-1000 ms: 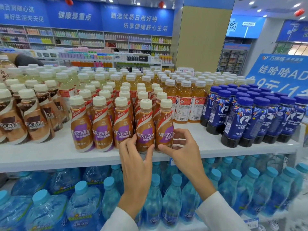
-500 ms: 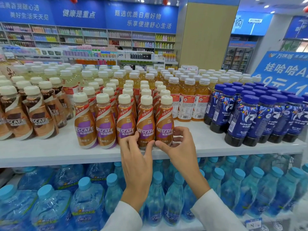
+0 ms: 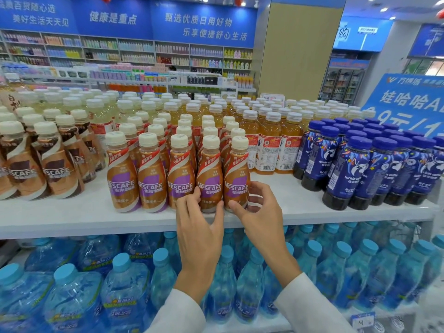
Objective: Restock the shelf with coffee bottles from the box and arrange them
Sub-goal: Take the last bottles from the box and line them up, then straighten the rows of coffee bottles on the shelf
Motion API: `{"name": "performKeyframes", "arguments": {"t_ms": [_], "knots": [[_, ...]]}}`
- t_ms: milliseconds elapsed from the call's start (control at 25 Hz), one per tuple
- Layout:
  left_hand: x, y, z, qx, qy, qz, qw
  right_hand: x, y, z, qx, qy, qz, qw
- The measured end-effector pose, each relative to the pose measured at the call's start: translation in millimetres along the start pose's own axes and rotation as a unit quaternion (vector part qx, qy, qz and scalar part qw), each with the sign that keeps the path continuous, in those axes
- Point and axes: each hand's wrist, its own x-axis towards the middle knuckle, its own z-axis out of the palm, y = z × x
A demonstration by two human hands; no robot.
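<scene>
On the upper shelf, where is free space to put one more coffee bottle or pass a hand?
Widest bare patch: shelf board between the purple-label Nescafe bottles and the Luckin coffee bottles, in front of the orange drink bottles. A narrower gap lies between the brown-label Nescafe bottles and the purple-label ones. Behind the front rows it is packed.

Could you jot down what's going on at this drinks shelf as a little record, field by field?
place: white shop shelf
front row: five brown plastic coffee bottles with purple labels and cream caps, upright
left hand: grips fourth bottle from the left, near its base
right hand: curls round fifth bottle, near its base
to the right: dark coffee bottles with blue caps
behind: amber drink bottles with white caps
below: clear blue water bottles
</scene>
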Motion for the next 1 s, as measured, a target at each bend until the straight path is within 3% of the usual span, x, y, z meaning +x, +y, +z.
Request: {"name": "performKeyframes", "arguments": {"t_ms": [800, 1000], "knots": [[-5, 8, -8, 0.016, -0.041, 0.006, 0.999, -2, 8, 1, -0.014, 0.001, -0.03, 0.999], [-12, -5, -51, -0.016, -0.09, -0.064, 0.994, -29, 0, 7, 0.041, 0.066, -0.075, 0.994]]}}
